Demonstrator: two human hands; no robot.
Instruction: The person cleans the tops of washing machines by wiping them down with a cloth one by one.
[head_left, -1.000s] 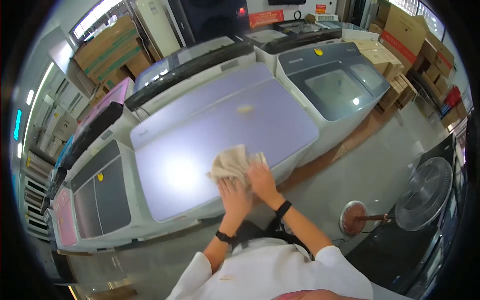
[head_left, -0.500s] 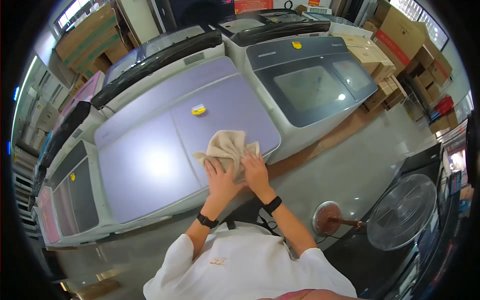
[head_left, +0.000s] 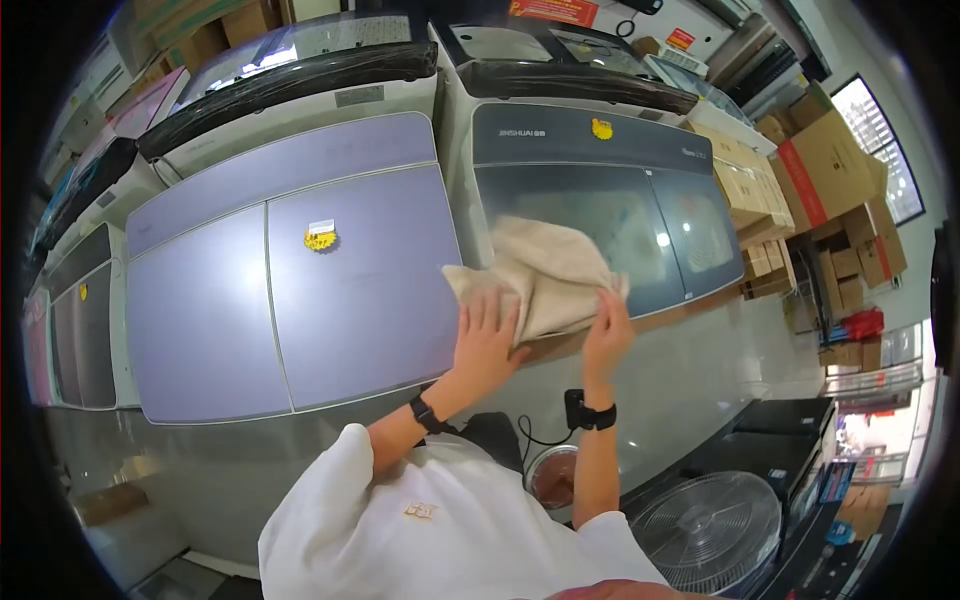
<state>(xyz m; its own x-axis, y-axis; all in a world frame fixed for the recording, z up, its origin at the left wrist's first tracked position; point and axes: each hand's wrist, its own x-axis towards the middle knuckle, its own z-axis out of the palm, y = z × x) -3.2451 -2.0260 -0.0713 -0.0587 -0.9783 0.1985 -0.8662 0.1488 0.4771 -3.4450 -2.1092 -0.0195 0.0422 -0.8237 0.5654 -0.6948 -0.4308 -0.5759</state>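
Cloth (head_left: 545, 285) now over the front of the dark-lidded washer (head_left: 580, 195), no longer on the purple lid (head_left: 365, 300).
Half a second ago it lay bunched near the purple lid's front right corner; now it spreads wider, its contact with the dark lid unclear. The left hand (head_left: 487, 340) rests open on its left part, fingers extended; the right hand (head_left: 608, 335) pinches its right edge.

Left hand (head_left: 487, 345): one, palm down on the near left part of the beige cloth (head_left: 545, 275), fingers extended, slightly parted, thumb pointing along the cloth's near side. Right hand (head_left: 607, 335): one, at the cloth's right edge, digits closed in a pinch. Left forearm (head_left: 392, 440): oblique, near-left of the cloth. Right forearm (head_left: 598, 475): nearly straight, near-right of the cloth.
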